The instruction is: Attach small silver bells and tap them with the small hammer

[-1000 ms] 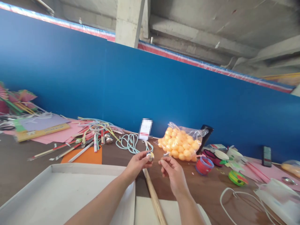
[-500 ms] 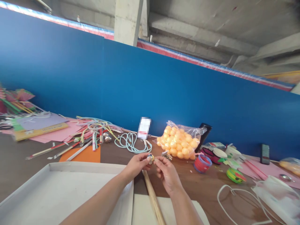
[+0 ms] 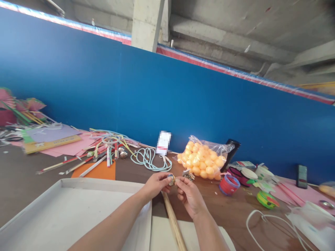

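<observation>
My left hand [image 3: 158, 183] pinches a small shiny silver ball [image 3: 171, 179] with a yellowish edge between thumb and fingers. Close against the ball's right side, my right hand [image 3: 188, 195] has its thumb and index finger pressed together. Whatever lies between those right fingertips is too small to make out. Below both hands, a bundle of thin wooden sticks [image 3: 172, 221] points toward me across a pale sheet [image 3: 162, 233]. Just behind my right hand lies a small heap of metallic pieces [image 3: 188, 176].
A white shallow tray [image 3: 104, 212] lies on the left. Behind are a coiled light-blue cord [image 3: 148, 160], a bag of orange balls [image 3: 201, 158] and two silver balls [image 3: 123, 153]. To the right sit a red spool [image 3: 229, 184], a green-yellow round case [image 3: 267, 199] and a white cable [image 3: 248, 223].
The view has shifted slightly, so everything sits a little further right. Both hands stay together at the silver ball, which has turned a little in the fingers.
</observation>
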{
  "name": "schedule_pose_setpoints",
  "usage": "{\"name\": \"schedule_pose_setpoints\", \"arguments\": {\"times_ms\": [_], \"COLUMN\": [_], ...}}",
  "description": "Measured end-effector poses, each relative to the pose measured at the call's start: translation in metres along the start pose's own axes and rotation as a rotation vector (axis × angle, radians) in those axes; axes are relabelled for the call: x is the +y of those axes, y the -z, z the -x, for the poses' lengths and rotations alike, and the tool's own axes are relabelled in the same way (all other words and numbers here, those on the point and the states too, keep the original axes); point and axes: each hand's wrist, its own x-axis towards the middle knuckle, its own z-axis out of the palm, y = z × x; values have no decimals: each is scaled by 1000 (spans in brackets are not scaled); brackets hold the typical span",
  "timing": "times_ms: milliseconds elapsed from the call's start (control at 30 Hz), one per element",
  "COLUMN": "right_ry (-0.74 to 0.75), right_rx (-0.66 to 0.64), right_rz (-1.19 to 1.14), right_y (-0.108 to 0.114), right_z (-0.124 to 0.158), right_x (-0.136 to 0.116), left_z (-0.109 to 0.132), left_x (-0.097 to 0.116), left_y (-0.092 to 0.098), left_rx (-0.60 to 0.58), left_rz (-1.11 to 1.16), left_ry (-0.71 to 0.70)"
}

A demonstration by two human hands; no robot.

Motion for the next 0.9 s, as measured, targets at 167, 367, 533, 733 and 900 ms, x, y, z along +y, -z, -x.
{"name": "schedule_pose_setpoints", "arguments": {"times_ms": [167, 367, 533, 733, 900], "right_ry": [-23, -65, -69, -59, -60], "right_rx": [-19, -29, -35, -30, -30], "right_rz": [-5, -58, -68, -48, -35], "right_y": [2, 2, 2, 1, 1], "right_z": [0, 0, 0, 3, 4], "right_x": [1, -1, -2, -3, -4], "left_z": [-2, -3, -1, 0, 0], "left_x": [-3, -5, -4, -2, -3], "left_y": [1, 2, 1, 2, 2], "left_rx": [-13, -31, -36, -45, -48], "left_rz": [-8, -16, -20, -9, 2], "left_ry": [-9, -24, -28, -29, -29]}}
